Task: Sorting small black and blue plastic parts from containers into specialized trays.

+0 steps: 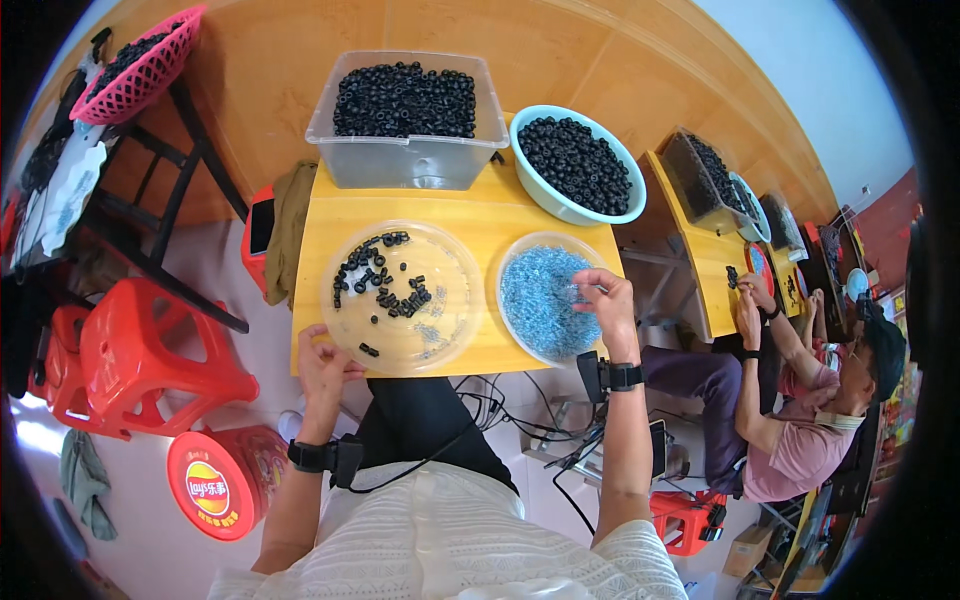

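A shallow clear round tray (455, 300) lies on the yellow table, with several small black ring-like parts (408, 305) scattered in it, some standing in short rows. At its near left rim is my left hand (325, 375), fingers curled and thumb close to them; what they hold, if anything, is too small to tell. My right hand (608, 305) is over a round tub (503, 318) of small clear-blue pieces (540, 300). Its thumb and forefinger are pinched together at the pieces, and what lies between them cannot be made out. Dark bands with small boxes circle both wrists.
Behind stand a clear plastic bin (400, 165) and a light-blue basin (565, 210), both full of black parts. Red stools (150, 340) and a red round tub (215, 490) are at left. Cables (500, 400) hang below the table. At right, a person (800, 430) works at another table.
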